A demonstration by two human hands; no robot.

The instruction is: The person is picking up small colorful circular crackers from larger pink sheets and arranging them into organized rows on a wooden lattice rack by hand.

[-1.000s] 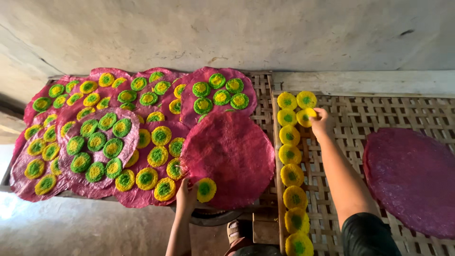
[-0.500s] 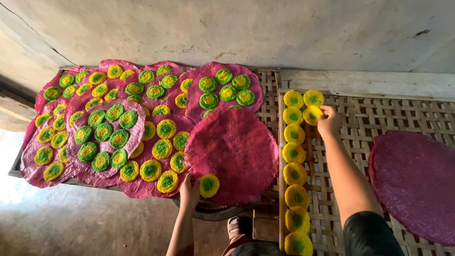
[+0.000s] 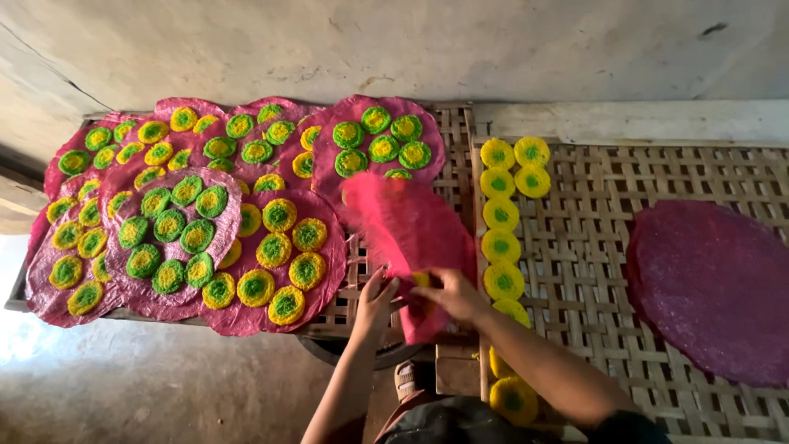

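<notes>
Lifting the pink sheet [image 3: 408, 234], both hands clamp its near edge: left hand [image 3: 376, 298] at seven o'clock, right hand [image 3: 452, 294] at five, sheet rising toward twelve.

The lifted pink sheet [image 3: 411, 238] is smeared by motion, so its edge and how far it tilts cannot be made out. It covers part of the left hand [image 3: 376, 298] and the fingertips of the right hand [image 3: 452, 294], leaving both grips unclear. The right forearm hides some yellow discs [image 3: 503, 247] low in the row. The purple sheet [image 3: 715, 288] is cut off by the right edge. The overlapping decorated sheets [image 3: 205, 214] hide one another's rims.
</notes>
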